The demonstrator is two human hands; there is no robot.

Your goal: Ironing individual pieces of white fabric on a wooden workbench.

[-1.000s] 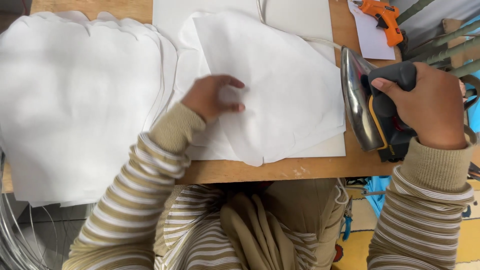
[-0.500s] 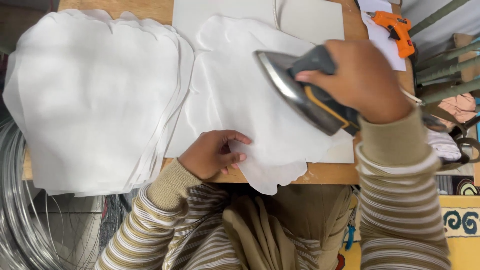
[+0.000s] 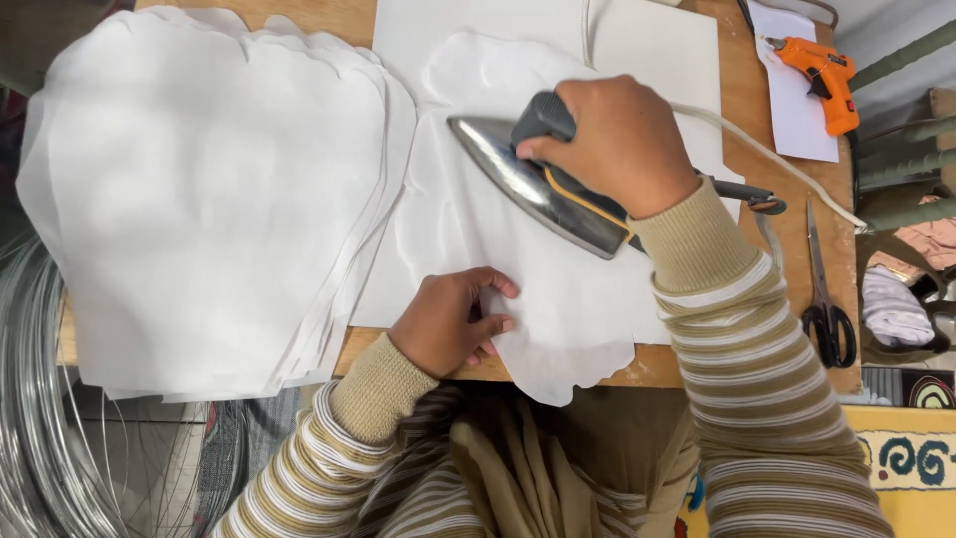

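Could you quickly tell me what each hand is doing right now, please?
Left hand: fingers curled, pressing down the white scalloped fabric piece, not gripping it.
Right hand: closed on the grey-handled metal iron.

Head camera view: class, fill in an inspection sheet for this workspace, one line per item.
Surface: wooden table, mostly covered by white sheets.
Job's things: iron lies on a white fabric piece; a stack of white fabric pieces sits beside it.
Clutter: orange glue gun on paper; scissors near the table edge.
Grippers: right hand grips the iron's handle; left hand presses the fabric flat.
Cables: iron cord runs across the table.
Surroundings: wire coil beside the table.
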